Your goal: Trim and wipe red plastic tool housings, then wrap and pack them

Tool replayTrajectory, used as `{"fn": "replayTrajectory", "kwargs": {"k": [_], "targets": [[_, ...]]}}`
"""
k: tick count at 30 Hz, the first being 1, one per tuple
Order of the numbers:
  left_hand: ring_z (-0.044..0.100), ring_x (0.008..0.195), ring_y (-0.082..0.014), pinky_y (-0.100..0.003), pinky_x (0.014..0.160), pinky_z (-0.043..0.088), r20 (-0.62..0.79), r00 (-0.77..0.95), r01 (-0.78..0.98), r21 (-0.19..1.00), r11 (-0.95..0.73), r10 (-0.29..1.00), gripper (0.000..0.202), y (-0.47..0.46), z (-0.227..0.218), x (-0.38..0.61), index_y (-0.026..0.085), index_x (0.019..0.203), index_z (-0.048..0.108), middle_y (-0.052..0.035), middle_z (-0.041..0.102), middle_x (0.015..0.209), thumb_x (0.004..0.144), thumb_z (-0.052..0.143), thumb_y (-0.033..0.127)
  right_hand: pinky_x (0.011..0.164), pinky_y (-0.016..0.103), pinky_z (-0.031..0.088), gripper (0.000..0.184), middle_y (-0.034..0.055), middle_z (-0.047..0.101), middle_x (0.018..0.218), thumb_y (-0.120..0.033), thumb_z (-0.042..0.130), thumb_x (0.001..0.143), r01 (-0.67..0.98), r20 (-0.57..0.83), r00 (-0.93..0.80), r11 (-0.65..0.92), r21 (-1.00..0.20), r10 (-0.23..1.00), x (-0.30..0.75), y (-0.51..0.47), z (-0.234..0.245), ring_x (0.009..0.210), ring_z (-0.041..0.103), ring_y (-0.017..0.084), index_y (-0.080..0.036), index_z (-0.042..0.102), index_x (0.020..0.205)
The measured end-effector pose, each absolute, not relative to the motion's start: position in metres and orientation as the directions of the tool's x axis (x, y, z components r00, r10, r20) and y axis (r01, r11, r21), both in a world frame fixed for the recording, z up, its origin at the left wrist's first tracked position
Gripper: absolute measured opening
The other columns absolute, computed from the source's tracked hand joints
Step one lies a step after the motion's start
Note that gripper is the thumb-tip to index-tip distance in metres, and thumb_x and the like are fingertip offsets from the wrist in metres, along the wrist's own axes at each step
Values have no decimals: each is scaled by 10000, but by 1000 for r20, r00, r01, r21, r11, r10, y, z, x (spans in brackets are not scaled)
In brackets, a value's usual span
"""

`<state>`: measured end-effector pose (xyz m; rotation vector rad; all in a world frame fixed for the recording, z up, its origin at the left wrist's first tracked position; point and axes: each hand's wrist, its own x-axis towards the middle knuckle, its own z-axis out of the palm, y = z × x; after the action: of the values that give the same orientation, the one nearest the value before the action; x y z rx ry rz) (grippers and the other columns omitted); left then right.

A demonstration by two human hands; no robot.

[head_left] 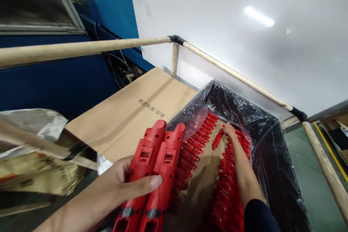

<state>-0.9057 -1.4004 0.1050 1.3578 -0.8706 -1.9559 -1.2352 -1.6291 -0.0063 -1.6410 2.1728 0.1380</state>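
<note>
As I read the head camera, view: a single feed looking down into a black-lined bin point(239, 103), my landmark for every place below.

Left hand point(116, 185): clenched around two red plastic housings point(144, 156), with the thumb point(150, 183) lying across them and the other fingers mostly hidden behind.

Housings: side by side and tilted, over the bin's left edge, upper ends pointing away from me. Each has square windows, and dark bands circle them near their lower ends.

Right hand point(230, 129): inside the bin toward its far end, fingers point(227, 127) curled down among the red parts. I cannot tell whether they grip anything.

Nearest part: a small red part point(217, 139), tilted, just beside those fingers in the bin.

Bin contents: rows of small red parts point(195, 152) packed along both long sides, with a brown cardboard sheet point(201, 185) showing between them.

Right sleeve: a dark sleeve point(258, 217) at the bin's near right side.

Left of the bin: a printed cardboard panel point(127, 116) leans against its edge, a blue machine point(54, 83) stands beyond, and a silver-and-gold foil bag point(35, 163) sits nearer me.

Above the bin: a wooden rail point(233, 72) runs along its far side, before a white wall panel point(272, 43).
</note>
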Motion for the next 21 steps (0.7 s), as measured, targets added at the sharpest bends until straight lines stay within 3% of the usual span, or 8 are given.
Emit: {"fn": "replayTrajectory", "kwargs": {"k": [5, 10, 13, 15, 18, 21], "targets": [[679, 701, -185, -261, 652, 542, -473, -293, 96, 850, -518, -831, 498, -1428, 118, -938, 132, 899, 631, -5, 741, 765, 597, 793, 494, 873, 430, 545, 382, 89, 599, 1222, -399, 588, 942, -830, -364, -143, 311, -463, -921, -1235, -1635, -2, 1028, 624, 214, -167, 556, 1244], [651, 701, -194, -302, 694, 538, -397, -347, 118, 880, -460, -850, 450, -1452, 92, -957, 135, 819, 641, -22, 719, 751, 541, 838, 430, 771, 324, 569, 539, 122, 641, 1147, -572, 359, 987, -584, -326, 172, 171, -794, -929, -1223, -1593, 16, 974, 667, 197, -175, 498, 1324], [627, 677, -188, -310, 686, 522, -387, -368, 114, 883, -455, -845, 429, -1460, 84, -969, 134, 777, 646, -18, 700, 722, 516, 841, 414, 705, 297, 578, 680, 81, 664, 1058, -688, 537, 852, -236, -213, 474, 110, -965, -854, -1200, -1554, 27, 905, 681, 194, -249, 480, 1369], [627, 676, -196, -315, 684, 511, -390, -390, 110, 880, -463, -834, 444, -1462, 80, -975, 135, 782, 651, -17, 694, 710, 498, 847, 414, 674, 292, 580, 701, 33, 670, 919, -642, 678, 776, -43, -138, 577, 138, -989, -805, -1186, -1536, 34, 782, 675, 166, -270, 506, 1345], [640, 727, -211, -320, 725, 500, -389, -370, 110, 883, -456, -843, 466, -1465, 73, -978, 140, 821, 664, -18, 701, 744, 494, 848, 417, 632, 289, 577, 594, 5, 667, 795, -626, 718, 736, -125, -124, 468, 73, -989, -875, -1191, -1531, 46, 680, 655, 149, -230, 624, 1168], [628, 759, -190, -298, 755, 488, -379, -231, 122, 902, -413, -896, 498, -1468, 69, -975, 148, 887, 672, -1, 697, 775, 487, 855, 384, 673, 310, 575, 604, 25, 695, 848, -643, 701, 725, -291, -42, 242, -31, -956, -969, -1236, -1550, 55, 721, 665, 166, -198, 651, 1130]]}}
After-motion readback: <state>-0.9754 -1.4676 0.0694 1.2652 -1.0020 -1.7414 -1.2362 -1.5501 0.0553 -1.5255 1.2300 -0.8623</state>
